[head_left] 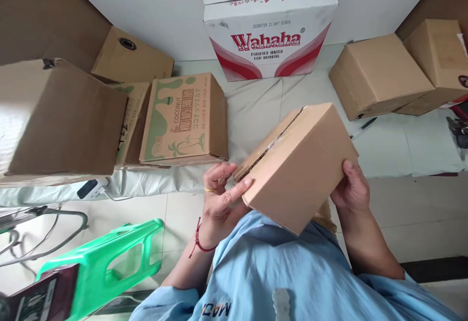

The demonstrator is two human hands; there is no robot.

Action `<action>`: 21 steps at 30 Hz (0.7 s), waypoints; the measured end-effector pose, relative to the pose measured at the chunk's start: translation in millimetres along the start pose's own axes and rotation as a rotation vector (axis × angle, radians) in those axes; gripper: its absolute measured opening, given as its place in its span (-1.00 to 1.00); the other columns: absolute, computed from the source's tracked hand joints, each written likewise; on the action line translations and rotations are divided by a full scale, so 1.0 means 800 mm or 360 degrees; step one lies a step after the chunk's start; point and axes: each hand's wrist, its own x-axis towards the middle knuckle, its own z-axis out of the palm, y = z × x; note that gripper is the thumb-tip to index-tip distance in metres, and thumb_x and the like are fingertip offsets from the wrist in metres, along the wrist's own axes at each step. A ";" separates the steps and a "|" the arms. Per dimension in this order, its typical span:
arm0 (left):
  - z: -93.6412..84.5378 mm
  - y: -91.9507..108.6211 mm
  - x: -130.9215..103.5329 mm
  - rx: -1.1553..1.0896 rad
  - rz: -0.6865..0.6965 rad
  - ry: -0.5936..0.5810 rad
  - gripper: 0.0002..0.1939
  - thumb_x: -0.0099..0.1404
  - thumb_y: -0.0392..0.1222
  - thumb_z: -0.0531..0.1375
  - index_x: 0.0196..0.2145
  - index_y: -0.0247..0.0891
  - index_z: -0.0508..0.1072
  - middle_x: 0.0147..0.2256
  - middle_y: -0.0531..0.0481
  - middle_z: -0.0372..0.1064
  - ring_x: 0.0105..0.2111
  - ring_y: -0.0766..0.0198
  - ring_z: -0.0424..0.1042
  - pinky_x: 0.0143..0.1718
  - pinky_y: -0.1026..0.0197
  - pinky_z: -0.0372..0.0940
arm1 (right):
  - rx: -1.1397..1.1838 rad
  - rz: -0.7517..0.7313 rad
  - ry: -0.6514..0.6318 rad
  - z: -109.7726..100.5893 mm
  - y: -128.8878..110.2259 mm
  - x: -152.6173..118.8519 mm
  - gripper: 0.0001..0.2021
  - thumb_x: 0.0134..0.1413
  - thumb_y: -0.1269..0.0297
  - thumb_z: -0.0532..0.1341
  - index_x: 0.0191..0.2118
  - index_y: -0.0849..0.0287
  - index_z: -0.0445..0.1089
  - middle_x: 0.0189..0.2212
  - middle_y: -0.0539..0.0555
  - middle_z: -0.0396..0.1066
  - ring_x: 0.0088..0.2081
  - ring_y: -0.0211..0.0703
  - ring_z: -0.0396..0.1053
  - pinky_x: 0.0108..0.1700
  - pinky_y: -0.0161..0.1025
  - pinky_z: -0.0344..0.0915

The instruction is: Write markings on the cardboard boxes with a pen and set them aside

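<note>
1. Left hand (pixel 221 196) and right hand (pixel 353 189) hold a tilted cardboard box (pixel 296 170) between them, before the blue shirt (pixel 263 262);
2. Wahaha water carton (pixel 270 38) stands beyond; coconut carton (pixel 179 118) left; black pen (pixel 367 124) right;
3. green plastic stool (pixel 89 267) at lower left.

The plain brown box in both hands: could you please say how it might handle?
The plain brown box is probably stiff: its sides look flat, its edges straight. It may be light, as the left hand and right hand hold it up, tilted, though its inside is hidden. Flat faces suggest it would slide rather than roll.
</note>
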 end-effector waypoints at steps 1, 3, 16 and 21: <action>0.004 -0.002 -0.002 0.0004 -0.0070 0.0054 -0.38 0.52 -0.22 0.35 0.41 0.32 0.47 0.28 -0.14 0.36 0.32 -0.02 0.39 0.28 -0.16 0.51 | -0.0025 -0.0080 -0.0004 -0.001 0.000 0.000 -0.53 0.26 -0.09 0.41 0.21 -0.10 0.57 0.21 0.09 0.63 0.28 0.17 0.57 0.26 0.15 0.60; 0.010 -0.006 -0.006 0.0001 -0.0233 0.0131 -0.39 0.53 -0.29 0.33 0.41 0.25 0.49 0.26 -0.12 0.42 0.29 0.05 0.45 0.29 -0.07 0.49 | -0.0082 -0.0206 -0.0071 -0.002 -0.003 -0.002 -0.51 0.26 -0.05 0.40 0.26 -0.12 0.54 0.23 0.10 0.62 0.29 0.15 0.56 0.27 0.14 0.59; 0.025 -0.014 -0.011 -0.1363 -0.1260 0.0606 -0.28 0.30 0.20 0.48 0.37 0.07 0.54 0.44 -0.08 0.42 0.45 -0.04 0.41 0.24 0.11 0.52 | -0.0896 -0.1020 -0.0749 0.024 -0.058 -0.043 -0.28 0.45 0.26 0.27 0.63 -0.05 0.19 0.65 0.03 0.09 0.68 0.23 -0.04 0.67 0.36 0.04; 0.042 -0.022 -0.015 -0.1545 -0.1495 0.0709 -0.54 0.25 0.07 0.55 0.07 -0.04 0.69 0.17 -0.05 0.66 0.14 0.07 0.64 0.02 0.18 0.59 | -0.1064 -0.1511 -0.0713 0.030 -0.054 -0.045 -0.34 0.43 0.38 0.25 0.57 0.04 0.30 0.54 0.13 0.31 0.54 0.21 0.30 0.47 0.27 0.43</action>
